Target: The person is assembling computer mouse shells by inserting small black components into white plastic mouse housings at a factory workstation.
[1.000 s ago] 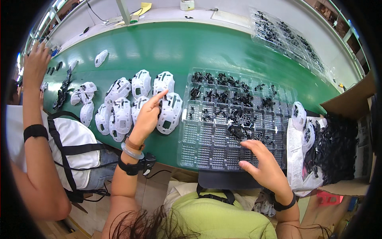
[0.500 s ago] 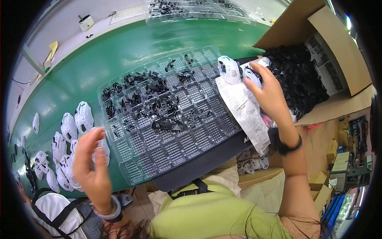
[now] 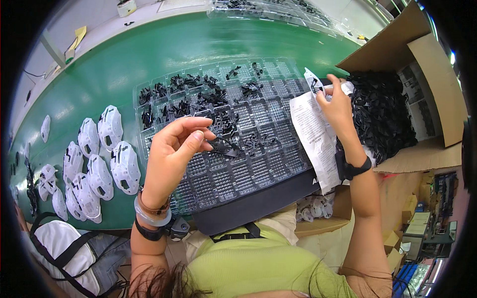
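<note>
My right hand (image 3: pixel 338 105) pinches a white plastic shell (image 3: pixel 313 81) with black inserts. The shell is tilted nearly edge-on above a printed paper sheet (image 3: pixel 310 131). My left hand (image 3: pixel 174 154) hovers over the clear compartment tray (image 3: pixel 221 184), its fingers half curled and apart, with nothing visible between them. Close to its fingertips, a larger glossy black piece (image 3: pixel 226 148) lies on the tray. Small black plastic parts (image 3: pixel 213 99) sit in heaps across many compartments. Several white shells (image 3: pixel 124 166) rest in a cluster left of the tray.
An open cardboard box (image 3: pixel 425 134) full of black parts (image 3: pixel 380 116) stands at the right. The tray rests partly on a black board (image 3: pixel 248 211) at the green table's (image 3: pixel 169 44) front edge. More clear trays (image 3: pixel 278 17) are at the back. Another person sits at the lower left.
My left hand has moved right from beside the white shells to over the tray. The right hand has lifted a white shell and turned it. The view has shifted slightly.
</note>
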Demonstrator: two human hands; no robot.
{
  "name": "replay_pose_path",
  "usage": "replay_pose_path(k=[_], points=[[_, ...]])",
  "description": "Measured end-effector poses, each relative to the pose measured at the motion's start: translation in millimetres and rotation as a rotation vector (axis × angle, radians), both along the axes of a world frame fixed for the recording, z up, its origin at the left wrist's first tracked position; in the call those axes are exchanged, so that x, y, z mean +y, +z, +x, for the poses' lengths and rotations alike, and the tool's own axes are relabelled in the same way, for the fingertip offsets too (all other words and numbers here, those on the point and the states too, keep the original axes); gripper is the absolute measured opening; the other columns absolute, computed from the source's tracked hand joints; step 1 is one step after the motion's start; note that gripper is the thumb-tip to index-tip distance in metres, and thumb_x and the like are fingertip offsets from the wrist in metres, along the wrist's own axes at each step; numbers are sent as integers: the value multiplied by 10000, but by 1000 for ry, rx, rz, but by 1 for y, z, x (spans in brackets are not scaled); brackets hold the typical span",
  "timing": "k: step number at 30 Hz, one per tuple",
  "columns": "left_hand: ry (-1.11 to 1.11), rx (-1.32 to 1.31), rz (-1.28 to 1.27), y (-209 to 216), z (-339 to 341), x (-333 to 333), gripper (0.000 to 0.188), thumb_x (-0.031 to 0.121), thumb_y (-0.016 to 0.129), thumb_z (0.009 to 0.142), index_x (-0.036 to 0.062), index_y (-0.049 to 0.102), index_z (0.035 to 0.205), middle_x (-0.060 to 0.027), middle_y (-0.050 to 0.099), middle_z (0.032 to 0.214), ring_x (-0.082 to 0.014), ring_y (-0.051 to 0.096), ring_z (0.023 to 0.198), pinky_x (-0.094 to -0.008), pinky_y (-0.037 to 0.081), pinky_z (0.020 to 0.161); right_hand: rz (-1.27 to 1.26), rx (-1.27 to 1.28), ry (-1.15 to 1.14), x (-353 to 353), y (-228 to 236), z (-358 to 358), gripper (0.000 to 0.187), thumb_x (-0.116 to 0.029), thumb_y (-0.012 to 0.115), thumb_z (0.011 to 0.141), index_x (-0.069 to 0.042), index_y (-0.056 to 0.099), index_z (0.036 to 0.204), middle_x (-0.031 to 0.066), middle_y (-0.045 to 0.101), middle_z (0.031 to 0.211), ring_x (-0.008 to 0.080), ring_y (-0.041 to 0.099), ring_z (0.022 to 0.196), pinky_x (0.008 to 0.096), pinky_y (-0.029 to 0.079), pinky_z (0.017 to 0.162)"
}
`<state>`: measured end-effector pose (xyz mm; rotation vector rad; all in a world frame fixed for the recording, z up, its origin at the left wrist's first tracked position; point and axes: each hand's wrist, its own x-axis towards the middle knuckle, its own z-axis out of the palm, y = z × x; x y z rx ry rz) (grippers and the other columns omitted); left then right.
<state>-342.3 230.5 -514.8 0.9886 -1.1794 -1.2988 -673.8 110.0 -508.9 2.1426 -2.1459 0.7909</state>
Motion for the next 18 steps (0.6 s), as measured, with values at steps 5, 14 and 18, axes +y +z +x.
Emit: replay_pose_path(k=[5,14,18], points=[[-38,42,49,-3,3,3,207,91,498,862,-21,552,1027,-85,605,842,-130,584,733,-244,481,687,152,152,102,4,-2,20,389,-255,638,732,-64,508,1044,196,524,978,333,526,924,405,375,832],[-28,143,51,-3,8,5,255,92,526,849,-19,519,1079,-89,593,902,-138,585,775,-250,494,686,1,-505,103,9,26,12,283,-152,662,670,-26,480,846,80,559,819,193,542,755,300,427,675],[-192,374,117,0,1,11,578,135,582,824,2,289,1304,-149,464,1185,-205,547,983,-295,502,755,-145,-137,527,71,66,111,280,-86,652,662,-41,468,869,119,515,999,246,518,944,338,396,785]])
